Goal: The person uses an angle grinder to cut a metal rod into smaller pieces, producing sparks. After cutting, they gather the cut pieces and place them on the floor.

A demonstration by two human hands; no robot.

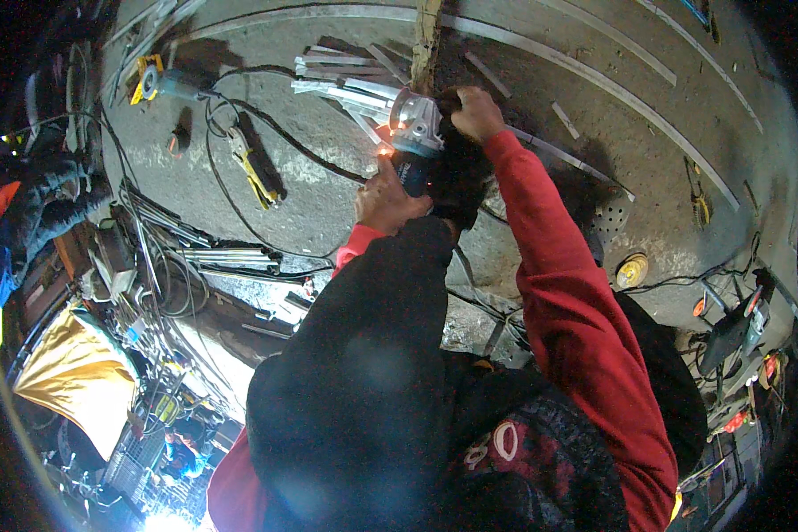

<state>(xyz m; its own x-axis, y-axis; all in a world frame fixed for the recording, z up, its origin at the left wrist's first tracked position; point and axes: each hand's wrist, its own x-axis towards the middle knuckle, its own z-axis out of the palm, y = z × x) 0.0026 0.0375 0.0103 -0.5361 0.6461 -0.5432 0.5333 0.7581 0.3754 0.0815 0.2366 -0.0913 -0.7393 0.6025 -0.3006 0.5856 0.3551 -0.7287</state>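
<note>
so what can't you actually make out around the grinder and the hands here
- Head view: the grinder disc is hidden by its guard and spark glare.
- Right hand fingers are hidden behind the grinder, so the grip is unclear.
- Left hand: the palm side faces away.
- The metal strips under the cut are washed out.

The picture is dim, and its corners are black because the lens makes a round view. Straight metal strips [594, 80] bend near the rim. The concrete floor [328, 177] looks grey and a bit grainy. A tiny orange spark [384, 152] glows beside the shiny grinder [415, 124]. Below and left of the spark, far off near the lower edge, a white-blue glare [164, 521] burns out the detail. Dark shadows lie right of the spark, under the red sleeve [559, 284]. The dark cloth [355, 381] near the lens is blurry.
</note>
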